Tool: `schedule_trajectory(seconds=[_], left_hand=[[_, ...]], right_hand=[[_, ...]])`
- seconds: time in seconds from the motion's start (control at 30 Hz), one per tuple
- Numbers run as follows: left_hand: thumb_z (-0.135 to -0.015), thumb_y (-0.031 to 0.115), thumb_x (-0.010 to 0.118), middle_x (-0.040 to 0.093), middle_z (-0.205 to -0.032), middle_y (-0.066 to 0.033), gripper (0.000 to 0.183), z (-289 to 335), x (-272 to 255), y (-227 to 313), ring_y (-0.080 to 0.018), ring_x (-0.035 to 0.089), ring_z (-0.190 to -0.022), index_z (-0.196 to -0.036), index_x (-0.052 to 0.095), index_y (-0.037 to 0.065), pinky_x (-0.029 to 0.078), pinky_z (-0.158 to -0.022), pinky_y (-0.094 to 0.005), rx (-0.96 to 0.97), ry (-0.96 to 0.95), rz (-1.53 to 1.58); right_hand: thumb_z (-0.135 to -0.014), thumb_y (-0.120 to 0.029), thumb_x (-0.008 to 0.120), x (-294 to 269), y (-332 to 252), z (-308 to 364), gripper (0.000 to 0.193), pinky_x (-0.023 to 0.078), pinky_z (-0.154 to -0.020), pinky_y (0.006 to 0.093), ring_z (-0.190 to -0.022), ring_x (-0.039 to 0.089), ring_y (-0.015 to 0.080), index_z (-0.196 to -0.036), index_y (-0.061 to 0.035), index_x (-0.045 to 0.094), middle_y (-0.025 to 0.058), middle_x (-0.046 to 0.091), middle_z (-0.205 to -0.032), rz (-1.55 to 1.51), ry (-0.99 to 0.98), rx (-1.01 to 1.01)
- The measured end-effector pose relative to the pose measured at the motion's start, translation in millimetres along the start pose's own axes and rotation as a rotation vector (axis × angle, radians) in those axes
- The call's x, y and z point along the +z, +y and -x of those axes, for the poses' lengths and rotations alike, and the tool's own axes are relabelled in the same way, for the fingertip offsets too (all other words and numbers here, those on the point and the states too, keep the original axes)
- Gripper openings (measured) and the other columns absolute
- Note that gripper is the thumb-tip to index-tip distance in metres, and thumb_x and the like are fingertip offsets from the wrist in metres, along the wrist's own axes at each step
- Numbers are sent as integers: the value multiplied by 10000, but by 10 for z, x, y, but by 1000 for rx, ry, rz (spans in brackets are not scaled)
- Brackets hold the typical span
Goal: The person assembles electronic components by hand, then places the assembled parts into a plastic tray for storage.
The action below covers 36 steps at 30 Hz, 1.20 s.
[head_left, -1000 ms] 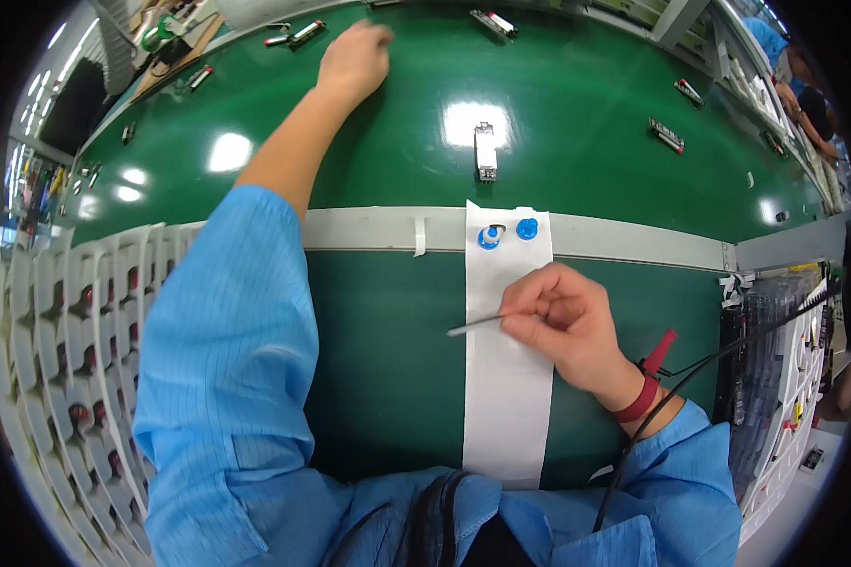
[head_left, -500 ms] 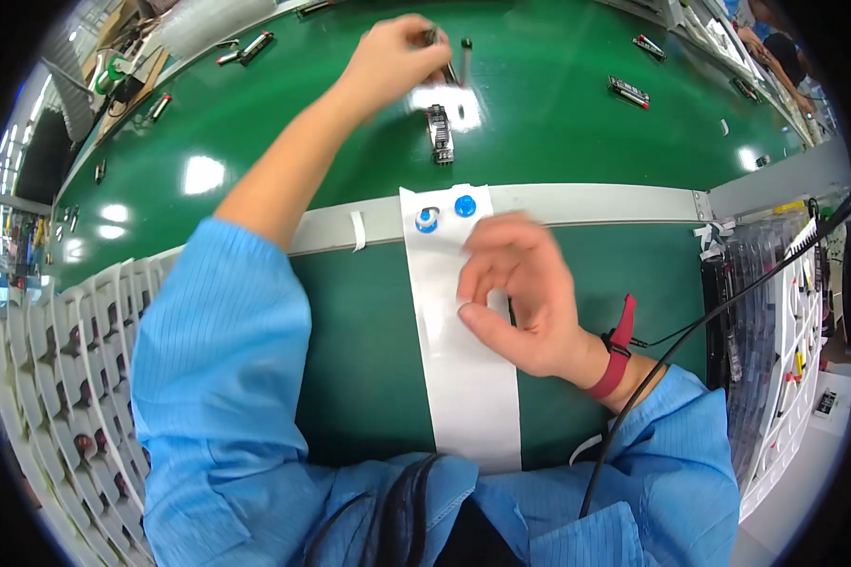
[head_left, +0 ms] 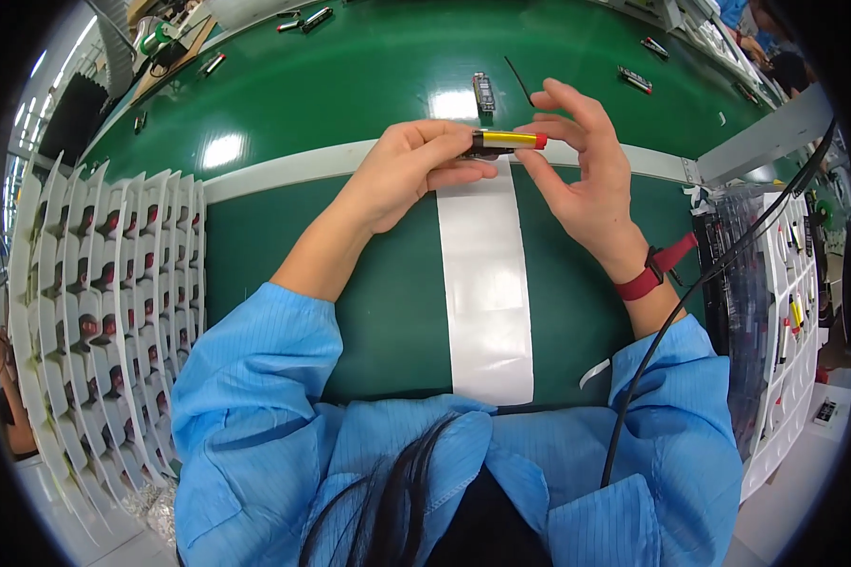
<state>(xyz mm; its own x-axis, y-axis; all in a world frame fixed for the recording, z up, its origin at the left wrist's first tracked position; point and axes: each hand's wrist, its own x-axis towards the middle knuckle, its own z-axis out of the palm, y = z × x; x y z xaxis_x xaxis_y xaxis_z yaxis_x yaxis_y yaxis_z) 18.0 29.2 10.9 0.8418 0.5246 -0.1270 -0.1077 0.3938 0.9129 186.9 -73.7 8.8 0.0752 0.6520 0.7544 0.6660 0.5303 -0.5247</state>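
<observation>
Above the far end of a white strip (head_left: pixel 487 302), my left hand (head_left: pixel 411 165) is closed on the black end of a small gold battery-like cylinder (head_left: pixel 509 139) with a red tip. My right hand (head_left: pixel 586 170) meets its red end, with thumb below and a curled finger above. The right index finger stretches up and away from it. Just beyond the hands, a small dark circuit module (head_left: pixel 483 92) lies on the glossy green surface (head_left: pixel 350 85). A thin black stick (head_left: pixel 518 80) lies to its right.
Stacked white trays (head_left: pixel 113 312) holding red-ended parts stand at the left. Clear and white trays (head_left: pixel 775 312) stand at the right, where a black cable (head_left: pixel 728 274) crosses my right arm. More modules (head_left: pixel 635 79) lie farther off. A pale rail (head_left: pixel 274 172) divides the surfaces.
My left hand has come back from the far green surface with the cylinder. My right hand has risen to meet it. The two blue knobs on the strip are now hidden.
</observation>
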Motion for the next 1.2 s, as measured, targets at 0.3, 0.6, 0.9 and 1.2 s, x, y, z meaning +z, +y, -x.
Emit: schedule_trajectory(seconds=[0.3,0.6,0.9,1.2], left_hand=[[-862,111,537,632,-867,-115,227,-22,-206,-110,-100,575,-657,-1012,603,-45,478,-591,-193,-187,-53,254],[-863,72,516,606,-964,-126,243,5,-54,-119,-152,610,-787,-1041,583,-79,515,-786,-235,25,234,7],[-873,65,503,581,-996,-181,267,-36,-39,-304,-215,610,-903,-1069,552,-109,513,-826,-243,33,202,63],[-862,35,503,574,-1014,-216,292,-43,-61,-318,-233,606,-934,-1098,513,-137,512,-854,-242,-19,105,173]], right_hand=[[-665,98,635,-20,4,12,555,500,-744,306,-858,622,220,-1173,-70,488,121,564,-1017,79,-130,-302],[-735,16,639,-50,-190,-53,525,405,-871,277,-907,558,154,-1209,6,415,70,601,-905,-654,-49,486],[-794,-38,628,16,162,79,329,445,-767,222,-811,583,113,-1093,41,516,67,632,-859,-588,70,775],[-786,-31,636,17,230,121,315,461,-744,215,-787,586,113,-1075,41,531,69,627,-847,-595,20,765]])
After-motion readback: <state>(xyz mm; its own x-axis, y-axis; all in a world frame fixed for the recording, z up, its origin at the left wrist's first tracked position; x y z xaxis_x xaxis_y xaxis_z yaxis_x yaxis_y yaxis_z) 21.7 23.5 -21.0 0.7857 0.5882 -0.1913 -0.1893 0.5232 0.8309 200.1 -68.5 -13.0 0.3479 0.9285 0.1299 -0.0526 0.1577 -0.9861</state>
